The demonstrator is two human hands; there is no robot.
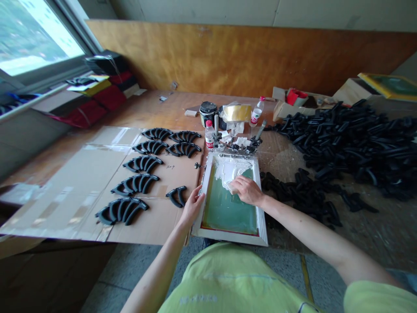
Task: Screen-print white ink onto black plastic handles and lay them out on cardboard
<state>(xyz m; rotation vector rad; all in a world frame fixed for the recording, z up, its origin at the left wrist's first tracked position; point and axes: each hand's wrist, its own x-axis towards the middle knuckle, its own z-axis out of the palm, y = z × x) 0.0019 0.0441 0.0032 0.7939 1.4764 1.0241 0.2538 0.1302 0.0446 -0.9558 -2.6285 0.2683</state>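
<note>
Observed left hand (pixel 194 203) curled part-closed, gripping the left edge of a framed screen (pixel 228 211) laid on the table (pixel 153 108). Found right hand (pixel 246 190) closed on a white wad (pixel 230 187), partly hidden, against the screen's white-smeared upper part. Noted, left to right: dark tub (pixel 207 114), contents indiscernible; near bottle (pixel 209 135) and far bottle (pixel 256 113), fill levels unclear; carton (pixel 286 111) holding a red item (pixel 296 97), unidentified; heap of black parts (pixel 352 143), cut off at right.

Pale-framed green screen (pixel 228 215) (white smears (pixel 223 170) over its far end), lengthwise at the worktable's (pixel 169 113) near edge
</note>
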